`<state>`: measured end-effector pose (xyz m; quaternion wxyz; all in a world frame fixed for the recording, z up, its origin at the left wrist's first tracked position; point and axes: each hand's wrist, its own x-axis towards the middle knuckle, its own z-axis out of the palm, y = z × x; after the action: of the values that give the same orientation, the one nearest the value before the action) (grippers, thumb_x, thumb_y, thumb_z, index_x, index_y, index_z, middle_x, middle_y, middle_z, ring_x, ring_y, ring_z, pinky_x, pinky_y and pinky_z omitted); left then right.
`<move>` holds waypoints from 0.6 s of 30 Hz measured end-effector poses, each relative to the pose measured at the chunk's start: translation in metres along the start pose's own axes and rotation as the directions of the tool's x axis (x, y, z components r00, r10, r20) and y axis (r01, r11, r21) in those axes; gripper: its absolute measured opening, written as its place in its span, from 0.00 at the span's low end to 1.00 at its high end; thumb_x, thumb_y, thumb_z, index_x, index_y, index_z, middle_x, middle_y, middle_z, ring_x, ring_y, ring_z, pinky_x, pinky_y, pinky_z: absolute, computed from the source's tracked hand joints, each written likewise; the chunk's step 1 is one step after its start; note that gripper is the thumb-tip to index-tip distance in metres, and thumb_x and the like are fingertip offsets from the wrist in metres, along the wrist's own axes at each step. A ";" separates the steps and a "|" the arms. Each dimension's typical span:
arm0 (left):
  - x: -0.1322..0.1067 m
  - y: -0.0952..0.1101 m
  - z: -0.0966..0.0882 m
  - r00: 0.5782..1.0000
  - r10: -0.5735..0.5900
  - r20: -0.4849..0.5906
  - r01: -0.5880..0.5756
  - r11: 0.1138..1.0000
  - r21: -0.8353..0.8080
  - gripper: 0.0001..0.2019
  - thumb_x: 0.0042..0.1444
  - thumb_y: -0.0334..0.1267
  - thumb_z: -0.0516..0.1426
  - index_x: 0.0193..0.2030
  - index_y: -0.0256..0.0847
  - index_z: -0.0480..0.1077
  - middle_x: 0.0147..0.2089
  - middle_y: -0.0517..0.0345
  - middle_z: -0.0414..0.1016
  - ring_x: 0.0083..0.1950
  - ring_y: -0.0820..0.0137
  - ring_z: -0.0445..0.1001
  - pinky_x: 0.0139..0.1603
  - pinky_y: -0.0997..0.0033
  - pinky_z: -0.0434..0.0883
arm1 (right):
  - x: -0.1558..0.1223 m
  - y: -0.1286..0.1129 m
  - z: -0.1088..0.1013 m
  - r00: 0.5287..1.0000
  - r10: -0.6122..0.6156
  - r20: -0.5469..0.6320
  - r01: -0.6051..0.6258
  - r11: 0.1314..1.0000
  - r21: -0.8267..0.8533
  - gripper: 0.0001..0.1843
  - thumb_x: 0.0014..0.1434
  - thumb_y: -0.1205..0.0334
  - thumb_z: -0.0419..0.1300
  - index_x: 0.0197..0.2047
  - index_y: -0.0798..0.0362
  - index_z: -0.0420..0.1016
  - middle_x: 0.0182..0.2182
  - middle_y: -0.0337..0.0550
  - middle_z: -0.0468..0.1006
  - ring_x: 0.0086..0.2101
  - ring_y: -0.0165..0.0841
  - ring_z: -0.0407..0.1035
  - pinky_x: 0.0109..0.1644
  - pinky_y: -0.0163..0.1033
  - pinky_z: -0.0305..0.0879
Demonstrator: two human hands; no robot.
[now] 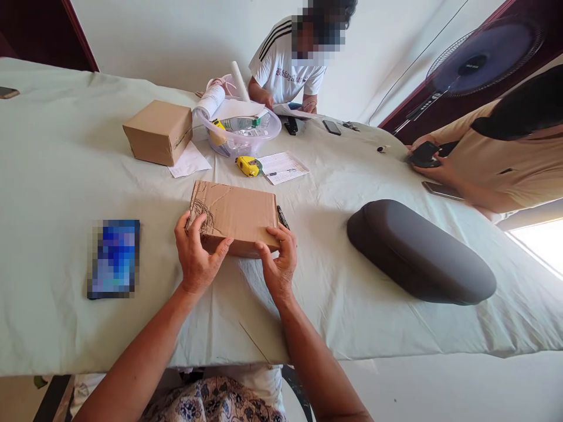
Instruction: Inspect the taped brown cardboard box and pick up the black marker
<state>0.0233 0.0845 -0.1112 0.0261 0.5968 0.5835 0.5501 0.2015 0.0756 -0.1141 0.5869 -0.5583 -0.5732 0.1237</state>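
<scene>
A closed cardboard box [241,208] with dark scribbled lines on its left end lies in front of me on the cloth. My left hand [197,255] grips its left end, thumb along the near edge and fingers on the top and side. At the right end my right hand [280,258] holds the near corner, with its thumb on the front face and its fingers over the top. The box's underside is hidden. Close to its right side lies a black marker pen [282,217].
A second cardboard box [153,138], a lilac basin [259,138] of supplies, a yellow tape measure [248,166] and a printed sheet [285,167] lie beyond. A dark elongated case [422,252] is right, a phone [114,258] left. Two people sit across and at right.
</scene>
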 end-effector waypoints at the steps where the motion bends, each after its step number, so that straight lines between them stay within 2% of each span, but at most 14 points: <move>1: 0.002 -0.003 -0.001 1.000 0.018 -0.003 -0.018 1.000 -0.013 0.32 0.59 0.59 0.60 0.61 0.38 0.66 0.64 0.35 0.64 0.68 0.50 0.66 0.69 0.47 0.64 | 0.001 0.000 -0.002 1.000 0.008 0.018 -0.008 1.000 0.018 0.18 0.63 0.45 0.63 0.50 0.46 0.75 0.54 0.52 0.75 0.57 0.44 0.71 0.55 0.51 0.72; 4: 0.009 -0.011 -0.005 0.999 0.035 -0.031 -0.035 0.999 -0.023 0.28 0.62 0.55 0.58 0.62 0.38 0.66 0.65 0.34 0.65 0.68 0.53 0.66 0.70 0.48 0.63 | 0.003 -0.001 -0.007 0.998 -0.035 0.058 0.032 0.999 0.042 0.14 0.66 0.50 0.60 0.49 0.46 0.76 0.52 0.51 0.77 0.52 0.42 0.73 0.45 0.45 0.74; 7: 0.014 -0.017 -0.007 0.999 -0.022 -0.041 0.022 1.000 -0.011 0.27 0.63 0.54 0.58 0.63 0.39 0.68 0.68 0.34 0.62 0.72 0.53 0.62 0.72 0.49 0.61 | 0.004 -0.004 -0.008 0.984 -0.160 0.075 0.157 0.987 0.036 0.10 0.65 0.54 0.61 0.46 0.47 0.78 0.41 0.47 0.79 0.42 0.38 0.75 0.42 0.44 0.73; 11: 0.014 -0.020 -0.006 0.997 -0.079 0.003 0.079 0.997 -0.015 0.25 0.65 0.54 0.56 0.62 0.41 0.73 0.73 0.37 0.57 0.76 0.51 0.58 0.75 0.48 0.57 | 0.000 -0.007 -0.002 0.971 -0.219 0.097 0.219 0.976 0.014 0.06 0.66 0.57 0.61 0.44 0.47 0.77 0.30 0.39 0.76 0.29 0.32 0.71 0.35 0.41 0.72; 15: 0.004 -0.015 -0.001 0.994 -0.078 0.078 0.080 0.996 -0.027 0.25 0.69 0.51 0.52 0.67 0.44 0.70 0.80 0.40 0.44 0.81 0.50 0.46 0.77 0.46 0.53 | -0.007 -0.008 0.004 0.946 -0.317 0.068 0.313 0.948 0.059 0.05 0.65 0.61 0.61 0.45 0.48 0.75 0.26 0.35 0.74 0.26 0.30 0.70 0.32 0.37 0.70; 18: -0.010 -0.007 0.004 0.981 -0.032 0.190 0.047 0.996 -0.073 0.30 0.69 0.52 0.51 0.74 0.44 0.59 0.81 0.37 0.41 0.81 0.48 0.45 0.75 0.42 0.57 | -0.012 -0.011 0.006 0.921 -0.368 0.127 0.354 0.927 0.121 0.12 0.66 0.66 0.60 0.52 0.48 0.74 0.29 0.37 0.77 0.28 0.29 0.73 0.35 0.37 0.73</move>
<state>0.0243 0.0819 -0.1231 0.1153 0.6333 0.5684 0.5124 0.1874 0.0662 -0.1137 0.5816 -0.4034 -0.7016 0.0816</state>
